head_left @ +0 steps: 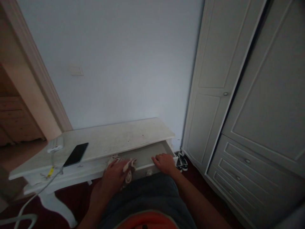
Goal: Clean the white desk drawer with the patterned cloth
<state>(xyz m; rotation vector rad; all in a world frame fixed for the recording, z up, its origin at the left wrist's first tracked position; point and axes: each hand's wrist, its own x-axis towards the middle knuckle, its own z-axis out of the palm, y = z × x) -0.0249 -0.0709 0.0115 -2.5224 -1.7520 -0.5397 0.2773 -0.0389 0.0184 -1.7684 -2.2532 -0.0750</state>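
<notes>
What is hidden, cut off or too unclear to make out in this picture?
Head view only.
Inside of the open white wooden drawer: hidden by its front panel and the right hand.
Crumpled beige cloth: mostly covered by the gripping left hand; pattern blurred.
Dark shoes: small, dim.
White cable: cut off at the lower left edge.

Head cam, fwd+down, close over drawer (152, 152).

Mostly white here: the surface (114, 136) and its drawer (148, 154) are white with faint brown scuffs, same white on the wardrobe (262, 111) at 3 o'clock. At 9 o'clock the phone (76, 154) is plain black, the cloth (129, 165) is cream with tan patches, and the floor (78, 194) is dark red.
</notes>
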